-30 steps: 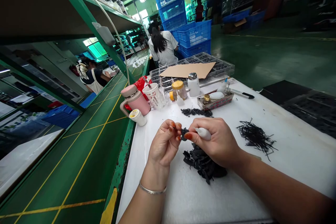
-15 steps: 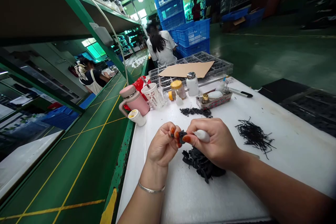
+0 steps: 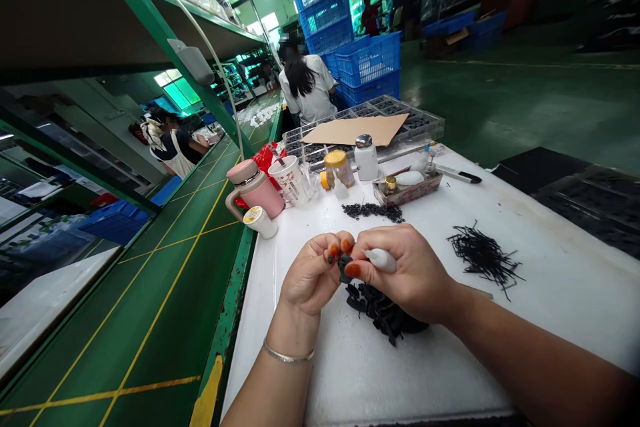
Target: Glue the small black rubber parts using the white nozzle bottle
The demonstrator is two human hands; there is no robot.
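Note:
My left hand [image 3: 314, 275] is closed, its fingertips pinching a small black piece [image 3: 345, 268] above the white tabletop [image 3: 345, 373]. Meeting it from the right, my right hand [image 3: 403, 270] has its thumb and finger at the same piece, with a small white bottle [image 3: 383, 259] held in its grip, nozzle pointing left. Just below the hands lies a pile of black curled parts [image 3: 385, 313], partly covered by my right hand. Small black rings [image 3: 373, 212] are scattered behind the hands. To the right is a heap of thin black sticks [image 3: 483, 252].
A pink mug [image 3: 256, 190], a white cup [image 3: 290, 180], jars and a small box [image 3: 410, 190] line the table's back. A compartment tray [image 3: 420, 125] with cardboard stands behind. The green belt [image 3: 165, 280] runs left. A person in white [image 3: 313, 90] sits beyond.
The black piece between my fingertips has turned and shifted slightly down. My left fingers have changed their pinch, and my right hand with the bottle has moved slightly left.

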